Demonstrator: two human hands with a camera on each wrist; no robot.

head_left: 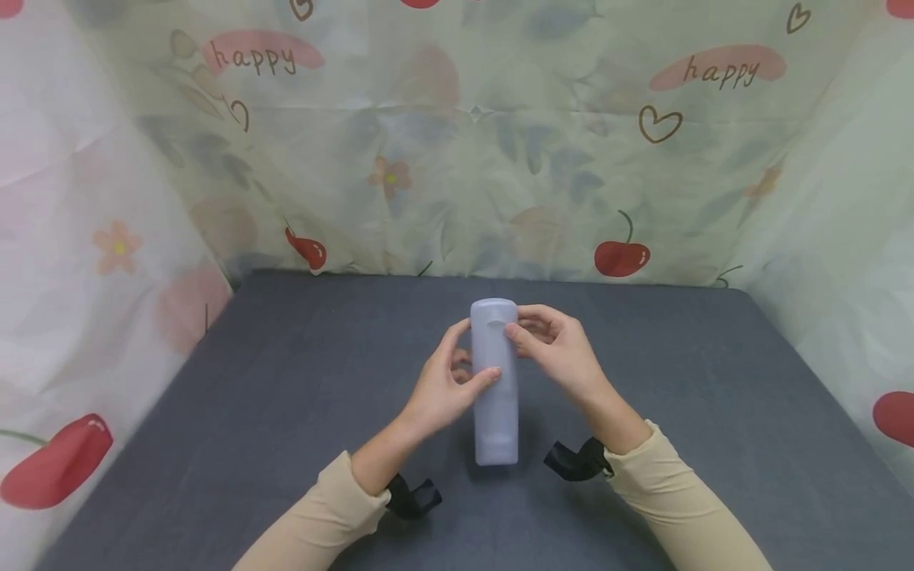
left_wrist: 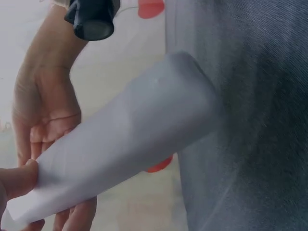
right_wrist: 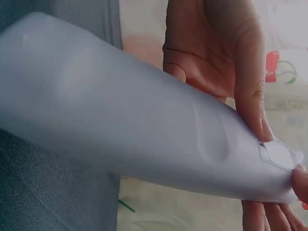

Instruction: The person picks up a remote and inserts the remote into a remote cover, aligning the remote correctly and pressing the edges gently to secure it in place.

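Observation:
A long, pale lavender plastic case (head_left: 496, 396) with rounded edges is held between both hands above the table, tilted in the wrist views. The left hand (head_left: 446, 388) grips it from the left, thumb across its front and fingers behind. Higher up, the right hand (head_left: 560, 349) pinches its right side near the top, its thumb by a small crescent-shaped notch. In the right wrist view, a thumb touches the edge of a pale latch-like piece (right_wrist: 280, 155) at the case's far end. What the case (left_wrist: 125, 130) contains cannot be seen.
A dark grey cloth-covered table (head_left: 321, 341) lies under the hands. Patterned curtains (head_left: 471, 159) with cherries, hearts and the word "happy" enclose its back and sides. Black straps with small camera mounts (head_left: 578, 460) sit at both wrists, below the beige sleeves.

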